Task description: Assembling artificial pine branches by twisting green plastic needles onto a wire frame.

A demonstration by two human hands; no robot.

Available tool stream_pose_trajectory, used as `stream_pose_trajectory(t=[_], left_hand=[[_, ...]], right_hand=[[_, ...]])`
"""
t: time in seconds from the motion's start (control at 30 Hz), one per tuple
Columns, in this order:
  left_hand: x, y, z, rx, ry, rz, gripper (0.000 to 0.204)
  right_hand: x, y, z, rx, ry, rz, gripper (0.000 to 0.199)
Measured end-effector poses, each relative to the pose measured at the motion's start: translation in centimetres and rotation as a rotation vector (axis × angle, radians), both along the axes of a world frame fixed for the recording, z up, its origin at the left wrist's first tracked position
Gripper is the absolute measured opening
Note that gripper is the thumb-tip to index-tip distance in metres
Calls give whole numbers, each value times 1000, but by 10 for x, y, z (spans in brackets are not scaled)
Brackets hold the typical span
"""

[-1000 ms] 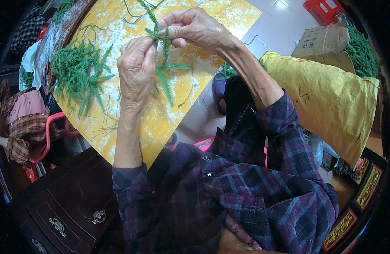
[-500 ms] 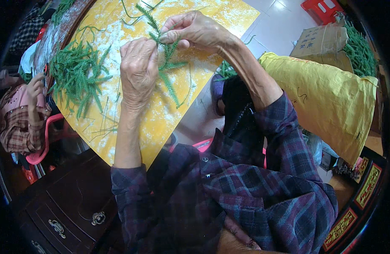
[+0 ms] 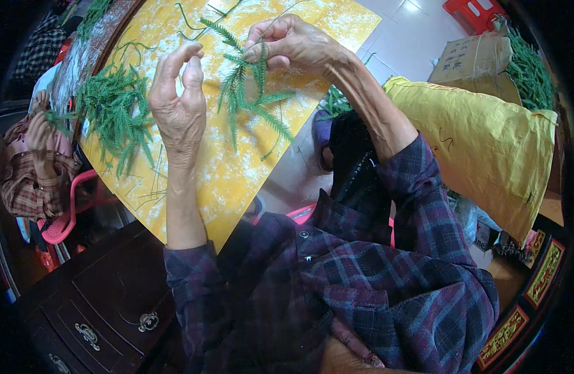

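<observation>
My right hand (image 3: 293,43) pinches a green fir-like sprig (image 3: 249,93) by its upper part, and the sprig's needled branches hang down over the yellow board (image 3: 224,181). My left hand (image 3: 178,103) is raised just left of the sprig with thumb and forefinger curled close together and nothing visibly between them. A heap of similar green sprigs (image 3: 112,115) lies on the board to the left of that hand.
A person in a checked shirt (image 3: 28,162) sits at the far left on a pink stool (image 3: 66,215), touching a sprig. A dark wooden drawer chest (image 3: 94,305) is at lower left. A yellow sack (image 3: 486,149), a cardboard box (image 3: 477,59) and more greenery (image 3: 530,68) are at the right.
My left hand has let go of the sprig and moved away to the left. The right hand still holds the sprig, now hanging free.
</observation>
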State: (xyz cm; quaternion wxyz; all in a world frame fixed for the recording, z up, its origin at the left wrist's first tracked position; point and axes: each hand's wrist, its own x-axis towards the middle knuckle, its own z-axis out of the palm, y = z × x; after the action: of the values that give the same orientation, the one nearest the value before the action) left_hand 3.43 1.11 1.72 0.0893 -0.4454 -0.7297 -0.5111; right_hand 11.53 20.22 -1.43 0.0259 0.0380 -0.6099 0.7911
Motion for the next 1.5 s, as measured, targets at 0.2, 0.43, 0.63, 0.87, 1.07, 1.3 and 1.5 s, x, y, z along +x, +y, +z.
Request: stream_pose_trajectory(t=[0.2,0.43,0.63,0.87,1.07,1.3,1.5], left_hand=[[6,6,10,-74,289,-162,23],[28,11,6,-196,87,16,18],[17,6,-3,-115,-496,-147,16],[22,8,-3,-25,-364,-116,18],[15,10,1,-134,412,-71,28],[16,17,14,-187,622,-43,33],[2,14,17,-297,689,-82,31]], right_hand=[[-1,-3,-3,-199,-6,71,9],[-2,-5,-7,-216,-7,47,9],[0,-9,-5,-188,19,9,11],[-1,-12,-6,-231,48,8,12],[1,-11,-3,-222,39,54,10],[4,-6,-2,-208,48,7,13],[2,-10,-2,-206,33,-18,13]])
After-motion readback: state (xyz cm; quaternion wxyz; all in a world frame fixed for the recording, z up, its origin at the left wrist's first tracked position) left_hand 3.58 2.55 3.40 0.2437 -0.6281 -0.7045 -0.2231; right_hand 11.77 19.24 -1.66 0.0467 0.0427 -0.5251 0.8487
